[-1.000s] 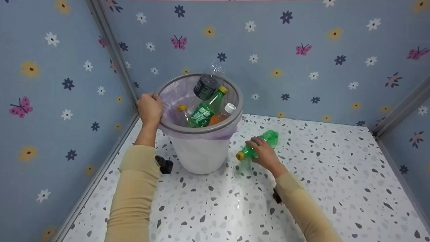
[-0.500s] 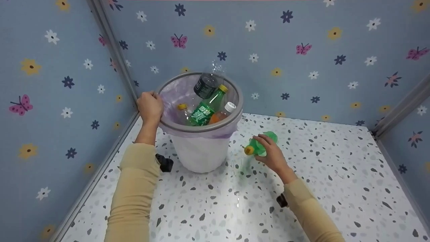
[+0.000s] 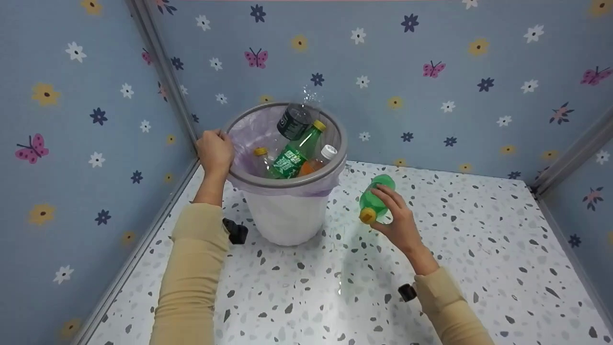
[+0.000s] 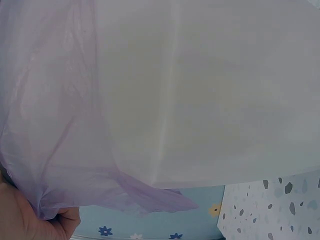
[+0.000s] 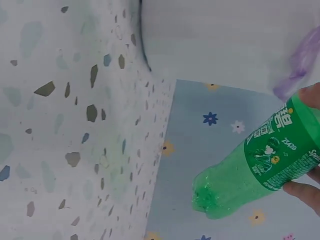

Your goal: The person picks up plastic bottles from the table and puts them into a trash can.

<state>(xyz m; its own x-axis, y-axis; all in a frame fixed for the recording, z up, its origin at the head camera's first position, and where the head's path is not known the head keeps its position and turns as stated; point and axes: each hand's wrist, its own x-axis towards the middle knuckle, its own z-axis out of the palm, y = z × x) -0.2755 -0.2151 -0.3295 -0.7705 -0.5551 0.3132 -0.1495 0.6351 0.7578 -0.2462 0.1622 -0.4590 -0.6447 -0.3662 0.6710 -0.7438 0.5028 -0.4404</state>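
Note:
A white trash bin (image 3: 287, 220) with a grey rim and a purple liner bag (image 3: 244, 143) stands left of centre in the head view. My left hand (image 3: 215, 152) grips its rim and the bag at the left side; in the left wrist view the fingers (image 4: 62, 220) bunch the plastic. Inside the bin lie several bottles, among them a green one (image 3: 289, 160) with a yellow cap and one with a white cap (image 3: 329, 152). Right of the bin, my right hand (image 3: 397, 218) holds another green plastic bottle (image 3: 378, 195), yellow cap toward me. Its green label shows in the right wrist view.
The bin stands on a white speckled surface (image 3: 479, 249). Blue flowered panels (image 3: 469, 96) rise behind and on both sides, joined by grey metal strips (image 3: 163, 72). A dark bottle (image 3: 293, 122) leans above the bin's back rim.
My right hand has lifted the green bottle off the surface and drawn it slightly right, turning its cap toward me. The left hand still grips the bin's rim.

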